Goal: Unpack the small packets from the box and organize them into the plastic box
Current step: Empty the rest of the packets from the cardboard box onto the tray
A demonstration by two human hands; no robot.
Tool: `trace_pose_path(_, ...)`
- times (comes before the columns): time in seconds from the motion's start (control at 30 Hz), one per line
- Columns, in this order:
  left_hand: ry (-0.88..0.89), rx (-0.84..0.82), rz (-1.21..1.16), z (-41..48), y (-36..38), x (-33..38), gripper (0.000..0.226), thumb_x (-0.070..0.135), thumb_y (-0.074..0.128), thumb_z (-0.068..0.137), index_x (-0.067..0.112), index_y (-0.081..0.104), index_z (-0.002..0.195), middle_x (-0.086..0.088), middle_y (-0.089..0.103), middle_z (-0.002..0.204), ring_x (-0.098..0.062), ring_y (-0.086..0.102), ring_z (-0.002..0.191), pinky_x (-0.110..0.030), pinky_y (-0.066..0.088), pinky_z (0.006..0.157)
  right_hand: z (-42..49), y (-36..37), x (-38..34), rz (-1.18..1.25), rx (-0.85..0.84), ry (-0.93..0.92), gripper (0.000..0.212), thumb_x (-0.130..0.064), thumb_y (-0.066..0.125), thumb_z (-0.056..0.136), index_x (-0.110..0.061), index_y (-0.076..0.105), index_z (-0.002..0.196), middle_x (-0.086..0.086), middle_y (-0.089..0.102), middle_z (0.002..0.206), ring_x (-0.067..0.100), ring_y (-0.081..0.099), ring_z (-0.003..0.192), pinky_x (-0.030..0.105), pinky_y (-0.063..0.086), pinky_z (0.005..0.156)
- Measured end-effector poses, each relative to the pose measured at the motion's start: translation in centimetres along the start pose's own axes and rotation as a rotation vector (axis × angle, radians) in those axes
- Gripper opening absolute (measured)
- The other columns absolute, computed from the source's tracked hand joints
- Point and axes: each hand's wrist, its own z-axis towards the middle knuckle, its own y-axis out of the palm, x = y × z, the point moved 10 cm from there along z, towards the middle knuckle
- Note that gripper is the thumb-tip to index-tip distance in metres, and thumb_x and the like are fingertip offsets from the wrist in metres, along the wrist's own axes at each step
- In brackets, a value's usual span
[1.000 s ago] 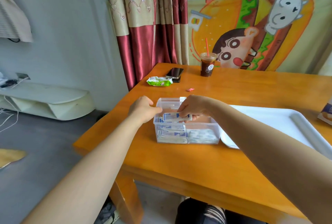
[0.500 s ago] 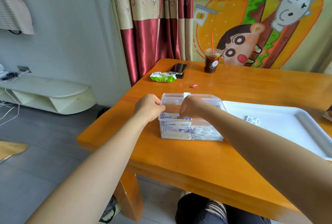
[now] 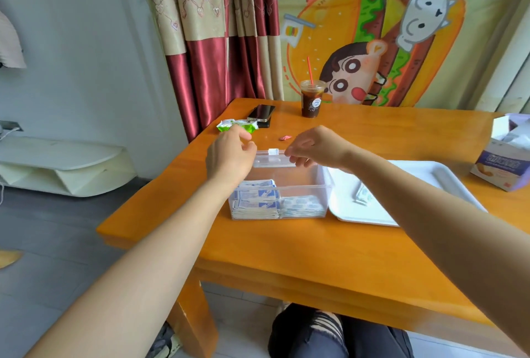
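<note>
Gripping the clear lid (image 3: 274,158) of the plastic box (image 3: 286,185) from both ends, I am keeping my left hand (image 3: 231,156) curled on its left end and my right hand (image 3: 314,148) pinched on its right end, so most of my fingertips are hiding behind the plastic and I cannot tell exactly how they are closing. Below my hands, the small packets (image 3: 255,199) are standing stacked inside the box, blue-printed ones under my left wrist and paler ones (image 3: 301,204) beside them toward my right; their print is too blurry to read. Just to the right of my right forearm, a white tray (image 3: 424,176) is lying against the box with a loose packet (image 3: 362,194) partly covered by my arm. Farther right, the cardboard box (image 3: 504,162) is being cut off by the frame edge.
</note>
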Motion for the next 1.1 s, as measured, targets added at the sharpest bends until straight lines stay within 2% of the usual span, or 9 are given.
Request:
trace_pose_path(0.1,0.183,-0.025,-0.110,-1.2,2.2,6.7,0.015,0.019,0.054,0.091,0.023,0.064,0.101,0.008,0.058,0.089,-0.013,0.055,0.082,-0.025,0.037,0.067,-3.3,-4.2,3.0,0.069,0.104,0.039,0.019,-0.020,0.060,0.093,-0.006,0.073,0.093,0.007,0.073,0.083,0.016,0.068,0.072,0.021,0.054,0.062)
trace_pose_path(0.23,0.361,-0.279,-0.233,-4.1,9.6,15.9,0.013,0.021,0.056,0.092,0.023,0.068,0.096,0.007,0.066,0.092,-0.011,0.059,0.086,-0.025,0.045,0.070,-8.6,-10.1,9.9,0.067,0.235,0.171,0.017,-0.020,0.061,0.092,-0.008,0.073,0.091,0.008,0.073,0.083,0.017,0.068,0.072,0.021,0.054,0.061)
trace_pose_path(0.4,0.320,-0.653,-0.308,-7.1,21.2,22.5,0.016,0.024,0.058,0.089,0.020,0.063,0.103,0.002,0.063,0.095,-0.022,0.062,0.090,-0.032,0.050,0.073,-15.5,-18.6,19.1,-0.037,0.505,0.384,0.019,-0.013,0.056,0.090,-0.011,0.068,0.104,0.006,0.070,0.088,0.020,0.067,0.073,0.033,0.056,0.068)
trace_pose_path(0.5,0.298,-0.812,-0.256,-8.5,27.4,26.0,0.028,0.028,0.056,0.089,0.021,0.056,0.116,0.000,0.058,0.105,-0.022,0.060,0.093,-0.029,0.047,0.068,-18.5,-22.9,23.5,-0.180,0.610,0.504,0.040,-0.012,0.055,0.084,-0.016,0.058,0.124,0.005,0.061,0.113,0.023,0.060,0.101,0.036,0.052,0.084)
trace_pose_path(0.63,0.282,-0.910,-0.110,-8.8,32.3,27.3,0.037,0.032,0.054,0.091,0.022,0.049,0.126,-0.005,0.058,0.110,-0.026,0.060,0.099,-0.033,0.046,0.074,-18.9,-25.0,27.0,-0.240,0.664,0.565,0.055,-0.013,0.060,0.085,-0.015,0.039,0.136,0.010,0.039,0.136,0.028,0.050,0.113,0.030,0.041,0.077)
trace_pose_path(0.77,0.231,-0.975,-0.080,-8.6,35.0,26.4,0.030,0.026,0.055,0.091,0.019,0.055,0.120,-0.009,0.060,0.096,-0.028,0.058,0.078,-0.029,0.041,0.064,-17.6,-25.2,29.9,-0.318,0.600,0.640,0.062,-0.015,0.063,0.085,-0.008,0.032,0.138,0.012,0.038,0.134,0.031,0.049,0.112,0.032,0.042,0.075)
trace_pose_path(0.93,0.227,-0.935,-0.130,-7.8,35.5,25.7,0.019,0.020,0.058,0.091,0.015,0.063,0.108,0.002,0.052,0.073,-0.017,0.046,0.062,-0.023,0.034,0.051,-17.5,-26.1,30.8,-0.379,0.680,0.739,0.044,-0.009,0.063,0.083,-0.002,0.048,0.124,0.017,0.038,0.127,0.038,0.055,0.101,0.038,0.047,0.078)
trace_pose_path(1.0,0.233,-0.930,-0.143,-7.8,35.6,25.8,0.021,0.021,0.059,0.091,0.014,0.064,0.109,0.003,0.051,0.074,-0.015,0.046,0.063,-0.023,0.034,0.050,-17.6,-26.4,31.2,-0.393,0.700,0.774,0.035,-0.006,0.061,0.084,-0.003,0.056,0.119,0.017,0.042,0.124,0.039,0.056,0.099,0.040,0.050,0.080)
trace_pose_path(1.1,0.227,-0.941,-0.165,-7.8,35.7,25.6,0.020,0.023,0.059,0.091,0.013,0.064,0.108,0.001,0.052,0.077,-0.014,0.046,0.064,-0.023,0.035,0.052,-17.6,-27.2,30.7,-0.450,0.776,0.747,0.015,-0.010,0.057,0.088,-0.006,0.065,0.100,0.014,0.057,0.109,0.033,0.059,0.091,0.039,0.053,0.071)
